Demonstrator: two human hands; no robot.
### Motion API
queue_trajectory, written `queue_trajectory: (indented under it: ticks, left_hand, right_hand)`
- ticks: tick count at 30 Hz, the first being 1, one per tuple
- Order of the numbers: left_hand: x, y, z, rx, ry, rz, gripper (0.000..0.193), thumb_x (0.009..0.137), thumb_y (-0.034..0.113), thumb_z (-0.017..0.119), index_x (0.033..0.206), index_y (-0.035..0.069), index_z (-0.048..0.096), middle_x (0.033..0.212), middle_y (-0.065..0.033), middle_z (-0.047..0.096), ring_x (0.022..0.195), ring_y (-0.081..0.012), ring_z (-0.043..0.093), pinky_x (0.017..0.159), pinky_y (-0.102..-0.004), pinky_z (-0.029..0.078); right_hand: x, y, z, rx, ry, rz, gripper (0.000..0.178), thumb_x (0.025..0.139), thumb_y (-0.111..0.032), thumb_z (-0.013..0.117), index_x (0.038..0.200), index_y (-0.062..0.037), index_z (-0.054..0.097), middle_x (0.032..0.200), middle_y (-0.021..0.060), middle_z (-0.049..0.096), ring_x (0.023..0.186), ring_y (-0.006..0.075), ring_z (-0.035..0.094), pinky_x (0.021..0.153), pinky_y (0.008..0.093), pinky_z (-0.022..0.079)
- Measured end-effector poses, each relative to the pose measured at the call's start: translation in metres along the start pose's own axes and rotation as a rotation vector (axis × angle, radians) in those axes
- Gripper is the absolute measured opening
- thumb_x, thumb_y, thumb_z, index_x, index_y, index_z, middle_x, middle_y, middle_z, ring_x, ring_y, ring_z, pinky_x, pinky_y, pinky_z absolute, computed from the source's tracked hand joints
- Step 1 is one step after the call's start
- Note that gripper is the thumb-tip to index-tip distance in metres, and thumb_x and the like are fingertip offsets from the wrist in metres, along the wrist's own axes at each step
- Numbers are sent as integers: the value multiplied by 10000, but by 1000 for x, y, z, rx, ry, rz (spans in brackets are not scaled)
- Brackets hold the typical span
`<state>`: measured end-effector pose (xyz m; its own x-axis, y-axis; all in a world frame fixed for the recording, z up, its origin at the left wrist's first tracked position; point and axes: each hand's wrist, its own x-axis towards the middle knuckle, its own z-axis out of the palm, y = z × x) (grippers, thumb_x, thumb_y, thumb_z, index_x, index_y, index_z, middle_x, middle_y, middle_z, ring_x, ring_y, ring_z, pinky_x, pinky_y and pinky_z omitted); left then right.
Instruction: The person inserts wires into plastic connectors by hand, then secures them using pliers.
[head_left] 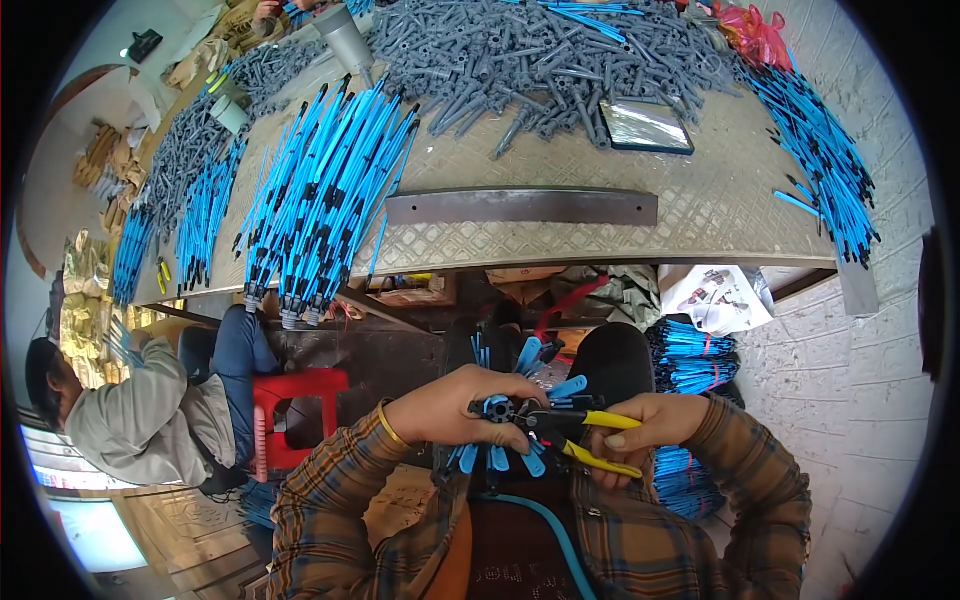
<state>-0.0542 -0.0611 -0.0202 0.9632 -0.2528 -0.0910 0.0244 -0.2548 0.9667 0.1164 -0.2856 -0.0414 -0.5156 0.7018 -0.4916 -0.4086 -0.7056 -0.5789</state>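
My left hand (460, 405) is closed around a dark plastic hub (497, 408) above my lap. Flat blue strips (497, 459) stick out from the hub on several sides. In my right hand (640, 430) is a pair of yellow-handled pliers (600, 460), one handle near the thumb and the other by the fingers. The dark jaws of the pliers reach the hub's right side, beside my left fingertips. Whether the jaws bite on a part cannot be made out.
A table (720, 215) ahead carries a heap of grey plastic parts (520, 60), blue rods with black ends (320, 190), a flat metal bar (520, 207) and a phone-like slab (648, 127). Bundled blue rods (692, 360) lie right of my legs. A co-worker (130, 400) sits left, near a red stool (290, 400).
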Motion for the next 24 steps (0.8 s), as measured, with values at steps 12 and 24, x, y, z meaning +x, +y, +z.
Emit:
queue_trajectory:
  ticks: [12,24]
  left_hand:
    - [-2,2,-5,8,-67,49,439,721,272,724,1054,34,564,938,-123,621,858,-261,613,728,-329,465]
    - [1,7,1,111,-16,-70,390,707,195,743,1031,44,587,929,-96,621,830,-205,607,725,-307,466]
  right_hand:
    - [14,26,9,-16,-44,-115,282,938,-264,437,1026,-2,492,829,87,585,677,124,567,616,235,480]
    - [-16,-29,42,-639,336,-92,354,915,-336,473,1050,-9,494,665,54,533,533,161,524,509,308,442]
